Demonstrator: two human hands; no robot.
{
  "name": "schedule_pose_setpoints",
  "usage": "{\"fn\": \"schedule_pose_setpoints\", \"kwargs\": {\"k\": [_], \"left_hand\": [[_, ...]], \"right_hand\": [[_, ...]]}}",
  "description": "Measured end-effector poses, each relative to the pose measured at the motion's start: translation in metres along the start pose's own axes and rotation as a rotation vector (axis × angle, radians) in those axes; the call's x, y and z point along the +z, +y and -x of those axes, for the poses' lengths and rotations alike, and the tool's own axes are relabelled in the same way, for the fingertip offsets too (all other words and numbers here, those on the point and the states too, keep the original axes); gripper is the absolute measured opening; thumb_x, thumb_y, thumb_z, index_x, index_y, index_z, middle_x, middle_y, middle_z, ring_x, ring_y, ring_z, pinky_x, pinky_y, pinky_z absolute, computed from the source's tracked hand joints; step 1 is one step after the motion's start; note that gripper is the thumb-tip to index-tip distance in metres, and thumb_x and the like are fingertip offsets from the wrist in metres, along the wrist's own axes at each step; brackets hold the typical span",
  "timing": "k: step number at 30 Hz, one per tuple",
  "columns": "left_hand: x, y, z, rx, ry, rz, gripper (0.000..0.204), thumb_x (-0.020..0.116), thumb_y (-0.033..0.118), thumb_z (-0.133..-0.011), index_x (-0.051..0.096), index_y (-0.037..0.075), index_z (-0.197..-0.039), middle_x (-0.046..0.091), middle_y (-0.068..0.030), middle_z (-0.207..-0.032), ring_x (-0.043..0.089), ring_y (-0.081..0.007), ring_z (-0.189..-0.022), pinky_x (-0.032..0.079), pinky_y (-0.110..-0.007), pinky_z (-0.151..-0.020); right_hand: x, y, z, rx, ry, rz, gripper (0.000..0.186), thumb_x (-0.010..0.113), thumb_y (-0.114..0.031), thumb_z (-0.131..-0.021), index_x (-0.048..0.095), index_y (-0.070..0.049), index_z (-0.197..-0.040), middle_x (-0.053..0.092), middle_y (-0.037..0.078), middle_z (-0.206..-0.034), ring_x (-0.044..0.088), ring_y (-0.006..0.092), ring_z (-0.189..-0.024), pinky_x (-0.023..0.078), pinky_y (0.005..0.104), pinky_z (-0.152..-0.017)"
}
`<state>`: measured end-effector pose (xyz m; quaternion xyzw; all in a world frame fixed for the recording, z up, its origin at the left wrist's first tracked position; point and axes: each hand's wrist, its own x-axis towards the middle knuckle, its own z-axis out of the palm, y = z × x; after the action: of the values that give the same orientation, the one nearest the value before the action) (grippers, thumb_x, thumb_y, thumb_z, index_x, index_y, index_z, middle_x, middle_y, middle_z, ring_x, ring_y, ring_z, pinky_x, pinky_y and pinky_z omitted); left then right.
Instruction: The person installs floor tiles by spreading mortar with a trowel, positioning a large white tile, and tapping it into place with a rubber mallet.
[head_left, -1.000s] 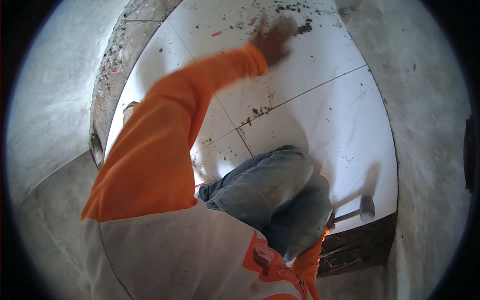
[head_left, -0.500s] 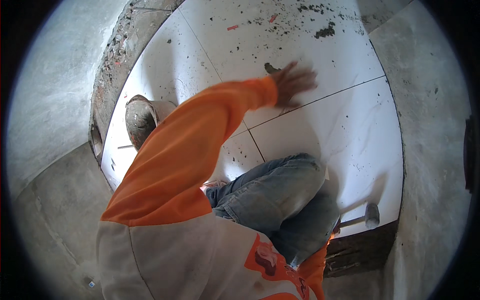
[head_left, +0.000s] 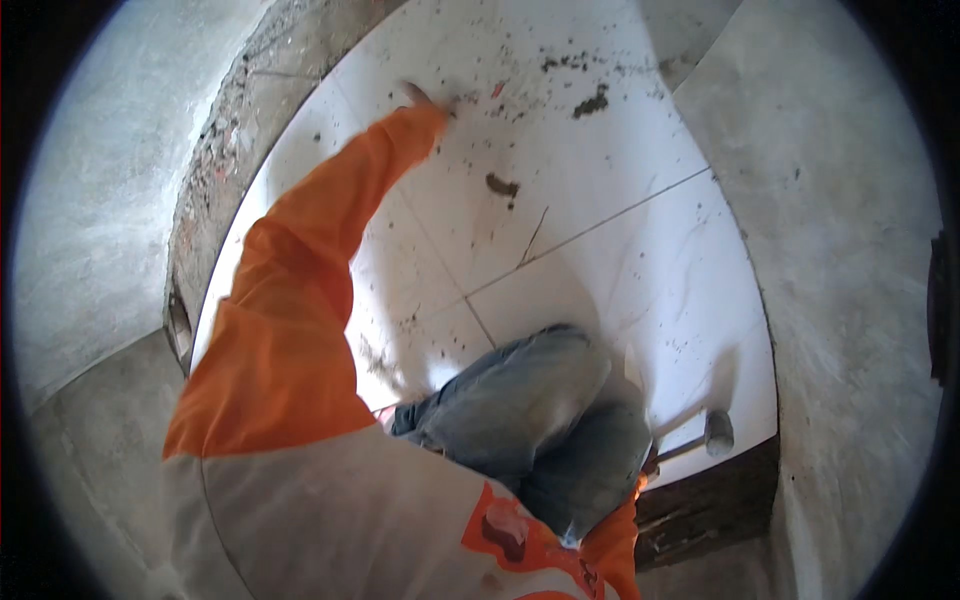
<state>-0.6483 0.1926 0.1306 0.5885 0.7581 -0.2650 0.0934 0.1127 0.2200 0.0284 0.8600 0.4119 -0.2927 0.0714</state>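
My left arm stretches out to the far left over white floor tiles [head_left: 620,235]. Past the orange cuff, parts of my left hand [head_left: 418,94] show, with digits spread on both sides and the rest hidden by the sleeve. It is low over the tile among scattered dirt crumbs, near a small red piece [head_left: 498,90]. Beside my knee at the lower right, my right hand [head_left: 650,464] is mostly hidden by my leg. It is closed round the handle of a mallet with a grey cylindrical head [head_left: 718,433], held just above or on the tile; I cannot tell which.
Dark mortar clumps [head_left: 592,102] and another clump [head_left: 502,186] lie on the tiles. A thin dark streak [head_left: 535,235] crosses the tile near a joint. Rough concrete [head_left: 215,165] borders the tiles on the left, a grey wall [head_left: 850,250] on the right.
My left hand has swung away to the far left, uncovering the middle tile. The mortar-smeared bucket seen earlier is now hidden behind my left arm. My right hand keeps the mallet; the view has shifted slightly.
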Motion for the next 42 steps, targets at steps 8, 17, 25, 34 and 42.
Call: {"fn": "schedule_pose_setpoints", "kwargs": {"k": [8,17,25,34,42], "left_hand": [[0.022,0.119,0.033,0.058,0.280,0.247,0.060,0.047,0.048,-0.083,0.043,0.012,-0.131,0.027,-0.0120,-0.144,0.014,-0.0302,-0.136,0.005,-0.054,-0.109],[0.108,0.207,0.135,0.007,0.002,0.500,0.060,0.043,0.055,-0.083,0.034,0.029,-0.136,0.008,-0.0095,-0.150,0.005,-0.0295,-0.138,-0.005,-0.064,-0.103],[0.089,0.217,0.061,0.088,0.184,0.508,0.066,0.053,0.055,-0.078,0.034,0.030,-0.136,0.010,-0.0118,-0.149,0.006,-0.0324,-0.138,-0.003,-0.068,-0.100],[-0.039,0.207,-0.113,-0.187,0.427,0.376,0.062,0.038,0.057,-0.085,0.032,0.023,-0.137,0.014,-0.0121,-0.148,0.002,-0.0301,-0.138,-0.002,-0.068,-0.100],[-0.037,0.262,0.120,-0.296,-0.040,1.299,0.061,0.050,0.032,-0.088,0.024,0.008,-0.139,0.035,-0.0201,-0.136,0.038,-0.0373,-0.122,0.031,-0.044,-0.102]], "right_hand": [[-0.016,0.007,0.002,0.001,0.040,-0.001,0.060,0.066,-0.054,-0.068,0.061,0.005,-0.081,0.062,0.015,-0.076,0.059,0.0277,-0.072,0.046,0.0421,-0.066],[-0.016,0.010,-0.004,-0.025,0.057,0.020,0.058,0.066,-0.053,-0.069,0.062,0.004,-0.080,0.062,0.015,-0.073,0.058,0.0271,-0.070,0.046,0.0419,-0.065],[-0.006,-0.039,-0.030,-0.058,0.091,0.100,0.057,0.066,-0.052,-0.070,0.062,0.004,-0.079,0.062,0.014,-0.071,0.058,0.0265,-0.068,0.045,0.0418,-0.064],[-0.030,-0.185,0.015,-0.589,0.059,0.018,0.041,0.063,-0.036,-0.081,0.061,0.005,-0.074,0.059,0.015,-0.062,0.051,0.0249,-0.056,0.040,0.0430,-0.055],[-0.005,-0.255,-0.020,-1.094,-0.358,0.431,0.033,0.055,-0.029,-0.088,0.058,0.001,-0.073,0.053,0.012,-0.054,0.047,0.0229,-0.049,0.039,0.0358,-0.050]]}}
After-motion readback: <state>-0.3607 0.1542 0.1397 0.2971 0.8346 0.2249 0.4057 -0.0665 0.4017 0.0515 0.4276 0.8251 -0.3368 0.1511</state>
